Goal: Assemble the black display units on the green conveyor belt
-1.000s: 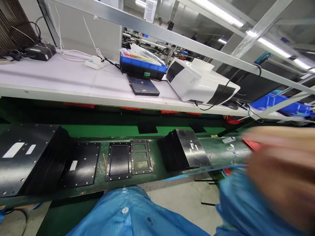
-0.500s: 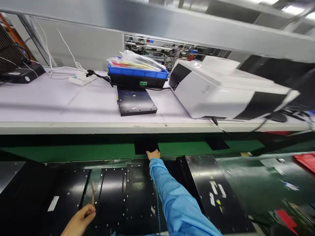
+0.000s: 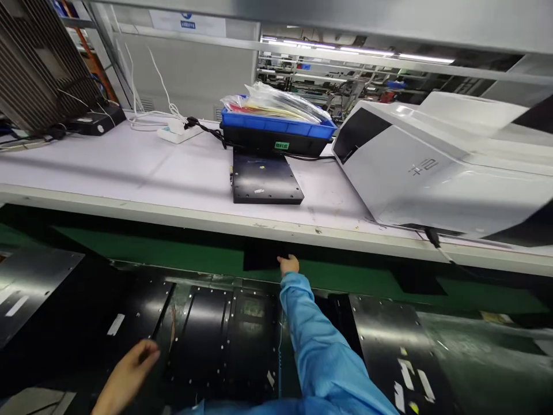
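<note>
My right hand (image 3: 288, 265), at the end of a blue sleeve (image 3: 322, 340), reaches forward under the front edge of the shelf. Its fingers are bent together at the right edge of a black rectangular patch (image 3: 260, 256) on the green back strip; whatever they grip is hidden. At the lower left, my left hand (image 3: 129, 369) hovers over the bench with thumb and forefinger curled together, slightly blurred; anything between them is too small to make out. A thin copper-coloured strip (image 3: 173, 324) lies just beyond it, apart from the fingers. Black metal panels with screws (image 3: 203, 323) lie between the hands.
On the shelf (image 3: 181, 178) stand a flat black box (image 3: 265, 178), a blue tray (image 3: 276, 122) with plastic bags, a white power strip (image 3: 179, 134) and a large white machine (image 3: 444, 173). A black panel with labels (image 3: 389, 334) lies to the right.
The view has turned and shifted, so the shelf things appear further right. My right hand has moved slightly to the right along the black patch; the left hand has drawn away from the copper strip.
</note>
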Tool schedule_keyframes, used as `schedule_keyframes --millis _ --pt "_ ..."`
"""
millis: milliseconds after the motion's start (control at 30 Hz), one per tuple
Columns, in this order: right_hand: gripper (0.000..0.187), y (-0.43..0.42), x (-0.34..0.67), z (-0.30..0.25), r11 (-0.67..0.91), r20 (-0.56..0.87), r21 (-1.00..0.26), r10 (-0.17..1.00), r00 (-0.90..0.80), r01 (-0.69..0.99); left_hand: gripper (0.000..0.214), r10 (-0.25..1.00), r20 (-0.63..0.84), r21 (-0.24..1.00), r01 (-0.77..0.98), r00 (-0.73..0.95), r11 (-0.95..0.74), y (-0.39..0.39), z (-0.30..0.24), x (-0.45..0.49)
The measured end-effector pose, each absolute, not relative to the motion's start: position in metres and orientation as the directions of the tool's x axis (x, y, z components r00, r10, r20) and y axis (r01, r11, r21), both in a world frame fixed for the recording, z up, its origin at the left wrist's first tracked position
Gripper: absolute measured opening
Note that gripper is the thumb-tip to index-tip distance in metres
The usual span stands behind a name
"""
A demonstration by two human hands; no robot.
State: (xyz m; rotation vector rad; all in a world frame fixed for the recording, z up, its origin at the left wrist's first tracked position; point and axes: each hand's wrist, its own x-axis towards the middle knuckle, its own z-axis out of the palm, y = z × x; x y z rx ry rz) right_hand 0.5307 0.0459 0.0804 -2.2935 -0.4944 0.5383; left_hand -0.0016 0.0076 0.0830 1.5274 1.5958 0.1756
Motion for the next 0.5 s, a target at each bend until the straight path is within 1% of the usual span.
schedule_keyframes --millis 33,67,133,200,233,267,333,367,400,433,500 --pt "0.034 0.043 0.524 0.093 -0.631 -0.197 -0.745 0.520 0.831 0.218 0.044 0.896 -0.408 0.684 0.708 0.176 0.172 0.016 0.091 0.009" --pt "0.028 0.035 0.514 0.107 -0.571 -0.129 -0.775 0.564 0.816 0.272 0.045 0.925 -0.322 0.725 0.681 0.203 0.103 0.025 0.099 0.021" --pt "0.016 0.005 0.488 0.139 -0.373 0.101 -0.810 0.671 0.735 0.452 0.052 0.945 -0.171 0.784 0.619 0.280 -0.041 0.042 0.114 0.046" --pt "0.008 -0.043 0.454 0.175 -0.118 0.352 -0.768 0.743 0.569 0.629 0.063 0.925 -0.047 0.827 0.534 0.377 -0.176 0.053 0.125 0.070" --pt "0.008 -0.070 0.435 0.194 -0.013 0.432 -0.732 0.763 0.480 0.681 0.070 0.900 0.009 0.844 0.479 0.436 -0.241 0.054 0.130 0.081" --pt "0.009 -0.097 0.416 0.212 0.067 0.476 -0.702 0.784 0.397 0.709 0.076 0.866 0.057 0.860 0.416 0.497 -0.295 0.052 0.134 0.090" --pt "0.011 -0.148 0.380 0.241 0.150 0.466 -0.689 0.841 0.275 0.709 0.087 0.763 0.103 0.904 0.260 0.638 -0.340 0.038 0.138 0.101" --pt "0.011 -0.169 0.365 0.250 0.155 0.426 -0.709 0.872 0.242 0.688 0.090 0.689 0.086 0.935 0.181 0.720 -0.306 0.027 0.137 0.102" --pt "0.011 -0.186 0.353 0.255 0.137 0.369 -0.742 0.901 0.229 0.657 0.090 0.594 0.045 0.967 0.113 0.803 -0.226 0.012 0.135 0.100" --pt "0.012 -0.200 0.345 0.255 0.099 0.302 -0.780 0.924 0.233 0.618 0.088 0.483 -0.014 0.992 0.074 0.875 -0.105 -0.004 0.130 0.097" --pt "0.014 -0.215 0.337 0.242 -0.011 0.157 -0.847 0.950 0.271 0.531 0.076 0.273 -0.153 0.977 0.103 0.950 0.188 -0.040 0.114 0.088"
